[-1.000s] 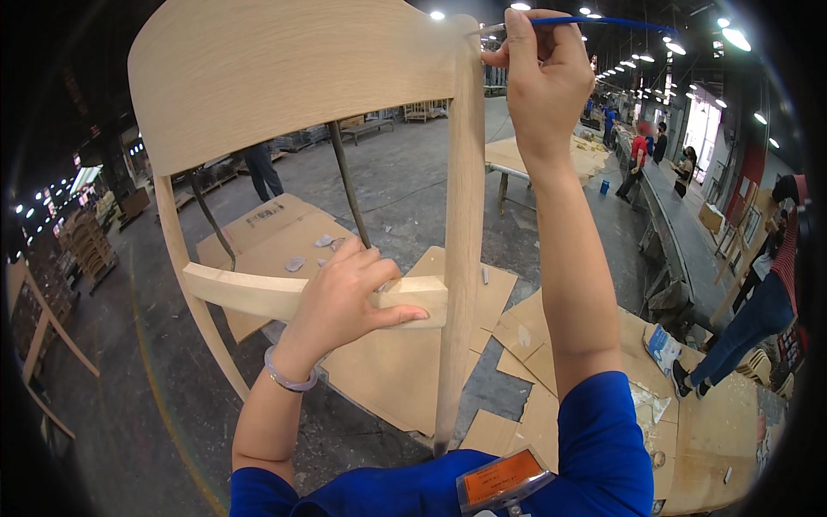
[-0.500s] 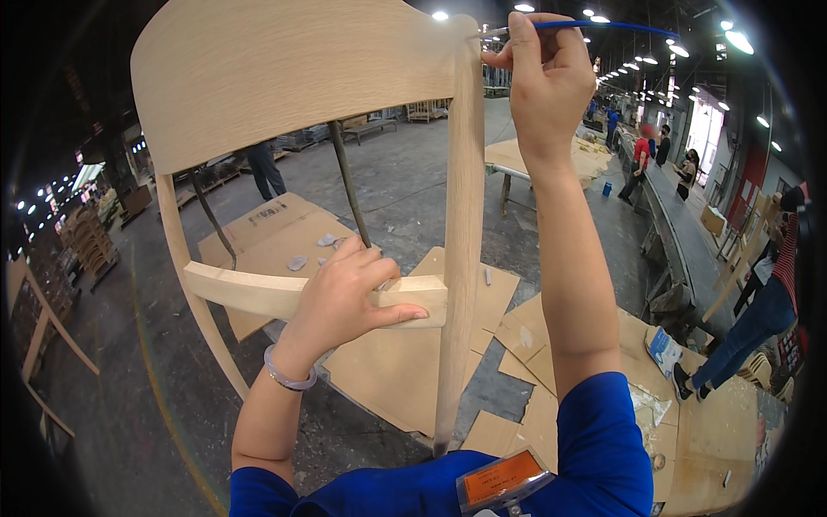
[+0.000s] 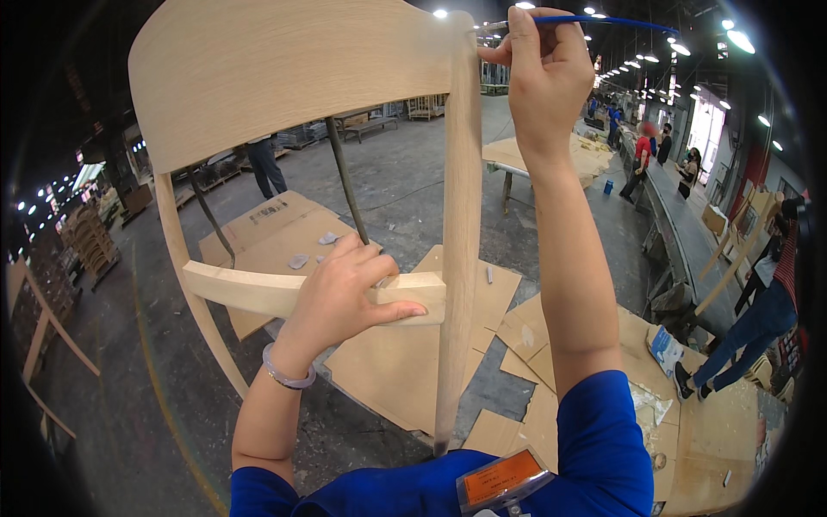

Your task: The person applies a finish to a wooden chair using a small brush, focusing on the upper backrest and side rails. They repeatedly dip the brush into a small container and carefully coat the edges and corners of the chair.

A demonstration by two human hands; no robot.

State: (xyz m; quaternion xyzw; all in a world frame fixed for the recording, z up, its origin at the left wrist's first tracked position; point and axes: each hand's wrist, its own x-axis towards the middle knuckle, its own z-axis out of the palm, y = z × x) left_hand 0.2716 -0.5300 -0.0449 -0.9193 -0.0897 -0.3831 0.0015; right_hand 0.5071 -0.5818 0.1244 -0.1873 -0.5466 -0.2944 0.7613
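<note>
A pale wooden chair frame (image 3: 461, 207) stands upright before me, with a broad curved backrest panel (image 3: 293, 82) across its top. Lower down, a curved cross rail (image 3: 245, 289) joins its two posts. My left hand (image 3: 345, 280) is wrapped over this rail near its right end, thumb along the near face. Up at the top of the right post, my right hand (image 3: 551, 95) pinches a thin paintbrush (image 3: 603, 20) with a blue handle. The brush points left, its tip at the post where it meets the panel; blur there hides whether it touches.
Cardboard sheets (image 3: 379, 370) lie on the grey floor beneath the chair, with small greyish scraps (image 3: 298, 261) on them. A low table (image 3: 551, 159) stands beyond my right arm. At the far right, a person in jeans (image 3: 749, 345) stands beside wooden parts. Stacked wooden pieces (image 3: 89, 241) are at left.
My right hand and the paintbrush have risen very slightly along the post top. My left hand keeps its grip on the rail. Wooden parts by the person at far right have shifted.
</note>
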